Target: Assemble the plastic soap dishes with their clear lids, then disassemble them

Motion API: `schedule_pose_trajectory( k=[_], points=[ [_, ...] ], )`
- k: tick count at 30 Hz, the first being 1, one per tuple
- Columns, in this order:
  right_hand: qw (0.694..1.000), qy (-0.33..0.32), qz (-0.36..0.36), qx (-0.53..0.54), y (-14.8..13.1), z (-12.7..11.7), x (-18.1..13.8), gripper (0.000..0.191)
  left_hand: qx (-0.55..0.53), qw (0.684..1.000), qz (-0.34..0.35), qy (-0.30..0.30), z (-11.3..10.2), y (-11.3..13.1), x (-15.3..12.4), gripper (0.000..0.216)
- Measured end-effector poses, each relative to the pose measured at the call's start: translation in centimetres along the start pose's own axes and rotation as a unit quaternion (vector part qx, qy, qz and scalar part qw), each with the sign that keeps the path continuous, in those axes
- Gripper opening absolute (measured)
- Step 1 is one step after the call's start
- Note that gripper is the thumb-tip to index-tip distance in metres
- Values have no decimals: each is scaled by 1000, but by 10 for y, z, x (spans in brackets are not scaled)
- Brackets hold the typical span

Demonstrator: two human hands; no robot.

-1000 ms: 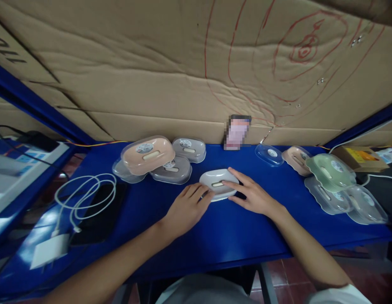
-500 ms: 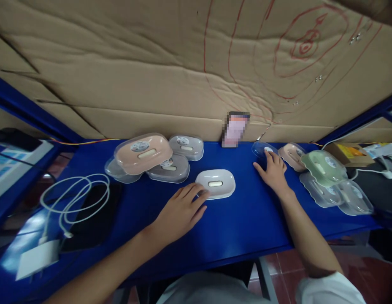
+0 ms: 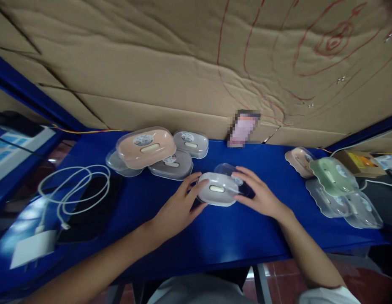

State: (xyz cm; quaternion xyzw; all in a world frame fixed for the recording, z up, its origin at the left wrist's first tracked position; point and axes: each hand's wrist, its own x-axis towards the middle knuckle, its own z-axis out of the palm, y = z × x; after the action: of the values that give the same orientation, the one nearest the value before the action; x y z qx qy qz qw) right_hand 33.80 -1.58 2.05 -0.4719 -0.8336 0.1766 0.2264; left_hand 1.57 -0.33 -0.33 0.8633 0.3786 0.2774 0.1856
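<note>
- Step in hand: a clear lid (image 3: 226, 171) is held tilted against the rear right edge of the white base (image 3: 216, 190), not yet seated on it. The base rests on the blue table (image 3: 214, 240), directly in front of the person.
- Left hand (image 3: 178, 209): the left end of the white base is clasped, with the fingers spread along its top edge and the thumb set at its near side.
- Right hand (image 3: 262, 196): the clear lid is gripped from the right of the base, the fingers fanned loosely over it. The thumb's contact cannot be told.
- Judged requirement: seating would call for the lid to be levelled and its rim squared over the base while the base is kept steady.
- Left and behind the base: a peach box (image 3: 145, 147) is stacked on clear and grey pieces, beside two grey boxes (image 3: 172, 165), near but apart.
- Far left of the base: a white cable (image 3: 75, 190) is coiled over a dark pad (image 3: 88, 219).
- Right of the base: a green box (image 3: 333, 175) is piled with further clear lids (image 3: 328, 200), well apart.
- Behind the base: a cardboard wall (image 3: 183, 63) is seen.
- Obstruction: nothing is seen between hands and base.
</note>
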Motion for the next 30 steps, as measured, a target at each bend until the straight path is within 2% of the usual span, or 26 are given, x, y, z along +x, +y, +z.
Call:
schedule_pose_trajectory(
  k=[3, 7, 13, 18, 22, 27, 30],
  points=[
    [995, -26, -90, -22, -24, 20, 4, 65, -13, 1000, -10, -7, 0, -1, 0, 75],
    [988, -15, -140, -70, -28, 32, 7, 71, -17, 999, 6, -28, -2, -5, 1, 78],
    [983, -13, -145, -112, -23, 35, 8, 72, -38, 998, -16, -45, -6, -9, 3, 83],
    [984, -24, -141, -104, -24, 40, 6, 72, -59, 997, -22, -48, -12, -10, 5, 73],
    [983, -35, -141, -109, -24, 41, 7, 74, -28, 998, -10, -59, -13, -10, 4, 75],
    [981, -42, -152, -110, -26, 38, 8, 83, 13, 995, 29, -91, -11, -11, 3, 98],
    [979, -35, -160, -120, -28, 39, 7, 77, 50, 992, 39, -105, -9, -13, 5, 93]
  ],
)
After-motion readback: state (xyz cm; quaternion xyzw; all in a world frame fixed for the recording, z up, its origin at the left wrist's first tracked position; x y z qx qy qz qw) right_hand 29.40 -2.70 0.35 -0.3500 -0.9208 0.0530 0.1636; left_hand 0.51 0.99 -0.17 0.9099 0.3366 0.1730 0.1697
